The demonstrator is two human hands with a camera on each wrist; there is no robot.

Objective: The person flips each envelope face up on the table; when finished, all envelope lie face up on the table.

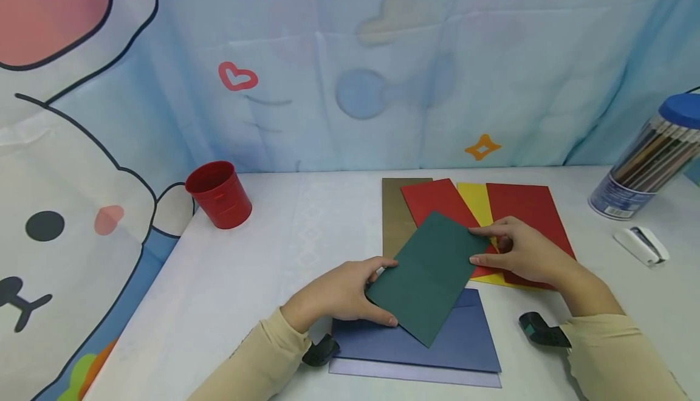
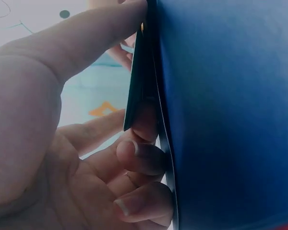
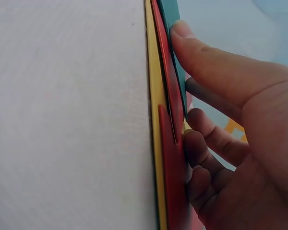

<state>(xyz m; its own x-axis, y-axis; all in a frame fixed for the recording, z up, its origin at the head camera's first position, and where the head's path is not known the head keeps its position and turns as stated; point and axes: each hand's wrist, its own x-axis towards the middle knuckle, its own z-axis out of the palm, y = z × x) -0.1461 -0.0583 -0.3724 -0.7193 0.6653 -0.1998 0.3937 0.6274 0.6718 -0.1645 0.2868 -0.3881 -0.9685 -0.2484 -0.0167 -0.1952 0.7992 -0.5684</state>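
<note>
A flat, dark green paper rectangle [image 1: 429, 276], perhaps a card or envelope, lies tilted between both hands. My left hand [image 1: 344, 291] grips its left end, thumb along the lower edge and index finger at the upper edge; in the left wrist view other fingers curl beside a blue sheet [image 2: 230, 115]. At the opposite end, my right hand [image 1: 525, 252] pinches the right corner between thumb and fingers. Under the green piece are a blue paper piece [image 1: 465, 346] with a pale lilac one [image 1: 415, 372], and a red one [image 1: 440, 197].
Olive [image 1: 396, 219], yellow [image 1: 476, 200] and dark red [image 1: 527, 219] paper pieces overlap behind the hands. A red cup [image 1: 221, 197] stands at the back left. To the right are a pencil tub [image 1: 645, 164] with a blue lid and a small white stapler [image 1: 641, 245].
</note>
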